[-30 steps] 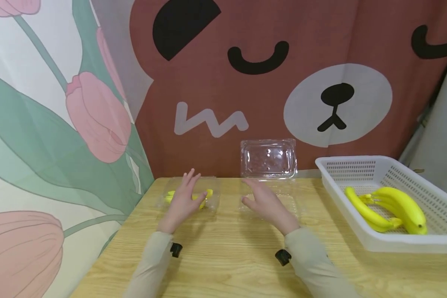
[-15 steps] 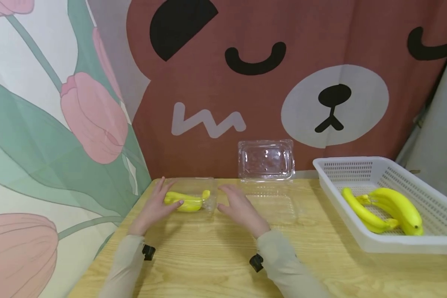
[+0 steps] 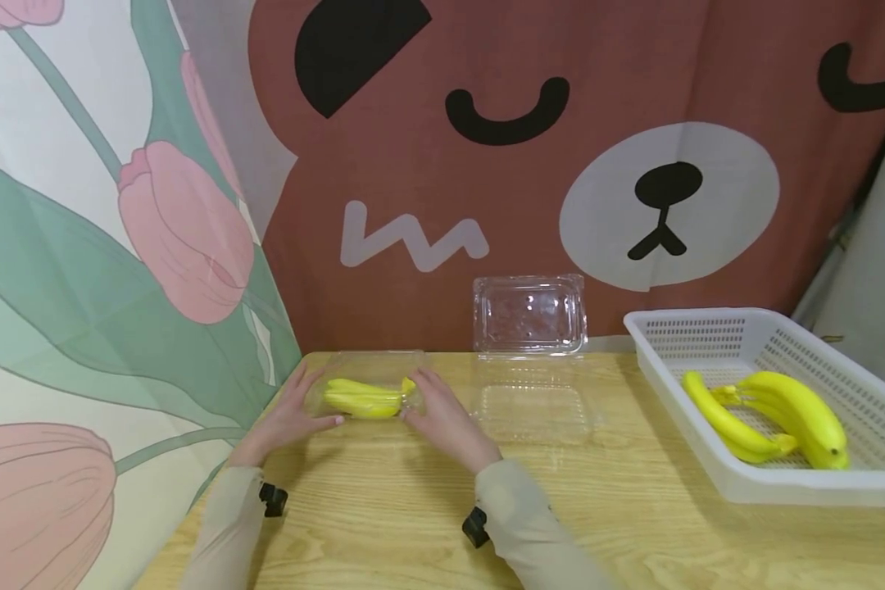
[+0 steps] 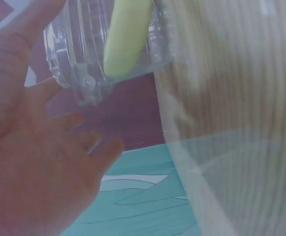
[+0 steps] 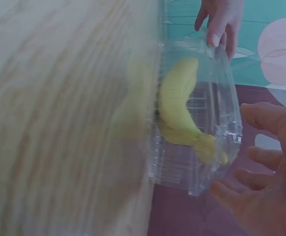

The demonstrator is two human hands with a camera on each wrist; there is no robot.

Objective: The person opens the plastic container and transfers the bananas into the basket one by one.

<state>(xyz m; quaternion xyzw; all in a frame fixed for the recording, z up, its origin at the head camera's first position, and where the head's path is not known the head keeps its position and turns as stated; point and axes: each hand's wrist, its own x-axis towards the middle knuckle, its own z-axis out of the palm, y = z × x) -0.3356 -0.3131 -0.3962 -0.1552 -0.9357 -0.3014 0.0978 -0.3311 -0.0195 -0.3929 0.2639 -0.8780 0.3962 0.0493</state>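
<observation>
A closed clear plastic box [image 3: 372,373] with small yellow bananas [image 3: 365,399] inside lies at the table's far left. My left hand [image 3: 298,410] lies at its left end with straight fingers, the thumb along the front edge. My right hand [image 3: 438,414] lies against its right end, fingers stretched out. In the right wrist view the box [image 5: 206,147] and a banana [image 5: 177,103] sit between my right hand's fingers [image 5: 261,172] and the left hand's fingertips [image 5: 216,29]. The left wrist view shows an open palm [image 4: 34,147] beside the box [image 4: 79,49].
An open clear box [image 3: 534,410] sits right of my hands, its lid [image 3: 529,315] leaning upright on the bear-print curtain. A white perforated basket [image 3: 708,328] at the right holds a bunch of larger bananas [image 3: 782,414]. The wooden table [image 3: 428,524] ends close at the left by a tulip-print curtain.
My left hand slid off the box's top to its left end. My right hand came left from the open box to the closed box's right end.
</observation>
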